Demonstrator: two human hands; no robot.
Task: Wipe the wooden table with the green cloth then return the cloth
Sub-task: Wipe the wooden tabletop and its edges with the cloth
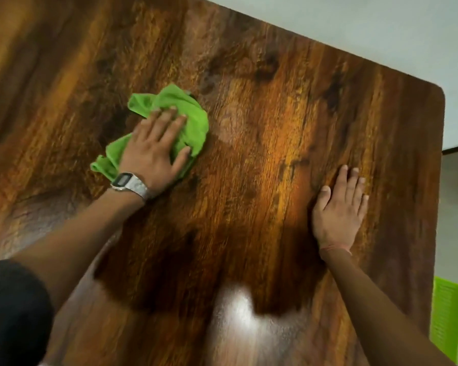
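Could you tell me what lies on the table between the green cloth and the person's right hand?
Nothing: in the head view, only bare wooden table lies between the green cloth and the flat right hand.

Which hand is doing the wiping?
The left hand, wearing a watch, presses the green cloth; the right hand lies flat on bare wood.

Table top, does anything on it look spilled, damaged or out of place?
Nothing stands out. The table shows only wood grain and a bright glare patch near the front. The left hand presses the bunched cloth flat; the right hand rests open.
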